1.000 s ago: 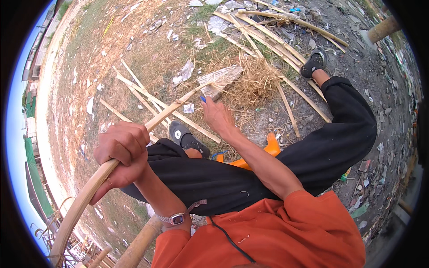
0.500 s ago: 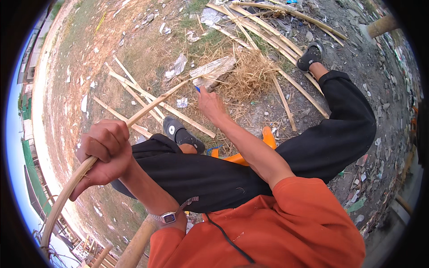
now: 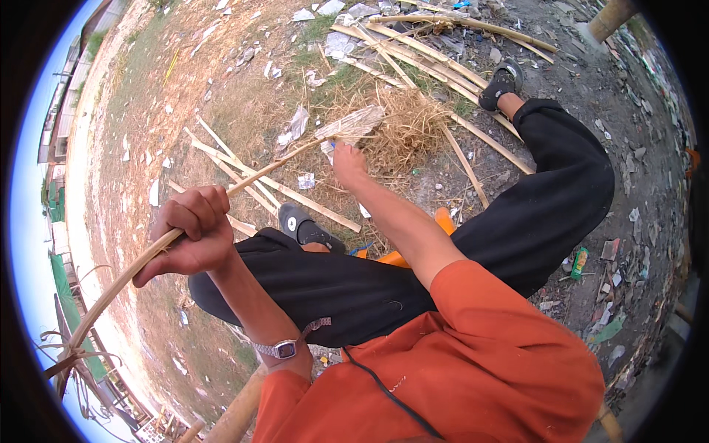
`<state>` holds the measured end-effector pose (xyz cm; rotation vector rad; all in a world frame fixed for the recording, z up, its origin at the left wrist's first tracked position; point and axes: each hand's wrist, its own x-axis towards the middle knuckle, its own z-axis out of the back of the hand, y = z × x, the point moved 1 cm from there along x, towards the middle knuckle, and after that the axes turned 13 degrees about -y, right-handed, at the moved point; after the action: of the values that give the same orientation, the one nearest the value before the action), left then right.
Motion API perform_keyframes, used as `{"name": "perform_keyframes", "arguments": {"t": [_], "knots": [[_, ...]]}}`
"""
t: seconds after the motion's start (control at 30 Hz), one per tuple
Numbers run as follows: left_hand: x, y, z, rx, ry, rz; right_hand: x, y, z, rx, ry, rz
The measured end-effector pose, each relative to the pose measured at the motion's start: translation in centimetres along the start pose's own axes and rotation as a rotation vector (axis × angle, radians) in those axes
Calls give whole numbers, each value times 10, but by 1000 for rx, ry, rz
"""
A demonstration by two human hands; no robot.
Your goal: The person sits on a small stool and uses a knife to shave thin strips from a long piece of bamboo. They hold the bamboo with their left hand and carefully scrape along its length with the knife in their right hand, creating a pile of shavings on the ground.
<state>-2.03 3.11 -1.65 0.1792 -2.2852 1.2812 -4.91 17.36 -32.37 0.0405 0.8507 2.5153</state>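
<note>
Compared with the last half second, on my feed the left hand (image 3: 193, 235) has gone higher in view, carrying the long, pale, split-bamboo strip (image 3: 114, 289) with it; the right hand (image 3: 348, 164) sits nearer the grey, weathered wood block (image 3: 358, 122). My reading: the left steers the strip while attention is on its thin far end.

Grip, left: fingers wrapped firmly round the strip. Grip, right: fingers curled round a small blue object (image 3: 334, 145), mostly hidden. I cannot tell whether the right fingers also touch the strip.

Strip position: slanting from lower left, through the left fist, to a narrow tip just beside the right hand; in view, the tip overlaps the block. Loose fibres hang at the near end.

Surface: dry, uneven ground (image 3: 244, 88) of brown earth and sparse grass, darker and more littered at right. Beside the block, a tangled heap of straw-coloured shavings (image 3: 413, 136). Pale flat slats (image 3: 317, 207) lie crossed at left; a looser group of long bamboo lengths (image 3: 443, 65) lies at upper right. An orange, smooth-looking object (image 3: 444, 221) is partly hidden behind the right forearm; I cannot identify it.

Surroundings: open air. A thick, round bamboo pole (image 3: 236, 406) at lower left; green sheeting (image 3: 70, 288) along the left rim, under sky.
</note>
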Motion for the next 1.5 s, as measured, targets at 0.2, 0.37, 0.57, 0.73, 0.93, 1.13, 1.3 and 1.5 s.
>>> {"name": "perform_keyframes", "arguments": {"t": [0.2, 0.37, 0.57, 0.73, 0.93, 1.13, 1.3, 1.5], "knots": [[0, -2, -3, -33, 101, -83, 18, -19, -29, -118, 56, 15], [3, -3, 3, -16, 81, -89, 27, -33, -55, -159, 45, 44], [6, -4, 5, -36, 71, -85, 42, -57, -66, 154, 206, -67], [5, -13, 26, -17, -10, -27, 20, -27, -30, 1126, 597, -692], [2, -19, 25, -13, -77, -26, -23, 31, 43, 437, 23, 31], [4, -14, 18, 13, -125, -28, -44, 33, 53, 315, 30, 97], [4, -12, 16, -32, -90, -46, -42, 33, 41, 271, 66, 38], [5, -11, 15, -23, -127, -52, -24, 17, 31, 156, 111, 54]]}}
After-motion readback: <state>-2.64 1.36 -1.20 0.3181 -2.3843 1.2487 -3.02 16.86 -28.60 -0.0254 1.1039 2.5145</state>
